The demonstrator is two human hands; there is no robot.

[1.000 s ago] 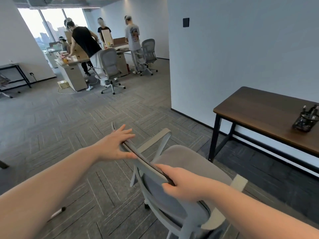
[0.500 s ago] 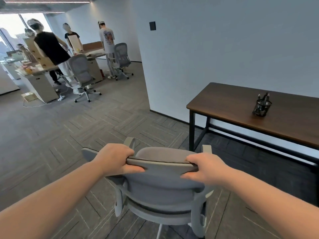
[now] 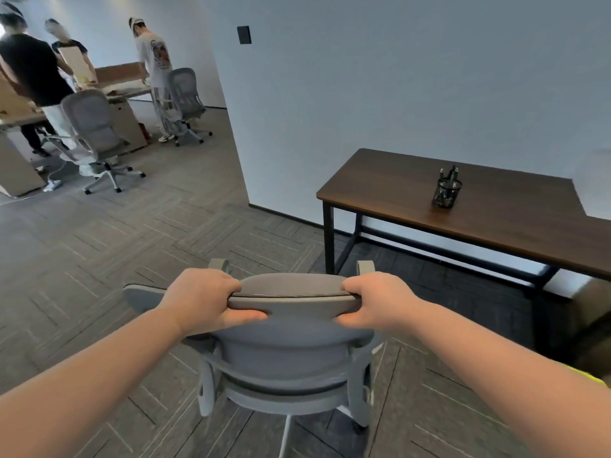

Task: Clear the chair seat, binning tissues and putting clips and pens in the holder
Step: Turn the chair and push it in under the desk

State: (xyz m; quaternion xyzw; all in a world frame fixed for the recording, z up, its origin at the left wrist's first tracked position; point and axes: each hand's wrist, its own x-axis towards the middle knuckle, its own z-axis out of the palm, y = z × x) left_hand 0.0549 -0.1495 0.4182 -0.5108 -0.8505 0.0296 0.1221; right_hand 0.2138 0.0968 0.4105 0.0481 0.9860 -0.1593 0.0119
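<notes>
Both hands are on the grey chair, which stands in the lower middle of the frame with its back toward the camera. The left hand wraps the top edge of the backrest at its left end, fingers curled over the far side and thumb pressed along the near face just below the rim. The right hand does the same at the right end, so each grip is closed tight on the backrest's top edge, with the bare stretch of that edge lying between them. Both forearms run in from the lower corners of the frame.

The chair seat is almost wholly hidden behind the backrest; only its grey rim shows beneath, so whether anything lies on it cannot be told. Two armrest tips poke up just beyond the hands, above the backrest edge.

The holder, a dark mesh cup with several pens standing upright in it, sits on the dark wooden counter in the right half of the frame, above and to the right of the right hand and well apart from both grips. The counter stands on black legs against the pale wall.

The floor is grey patterned carpet. In the upper left of the frame, far from the chair, several people stand at desks with other grey office chairs around them.
</notes>
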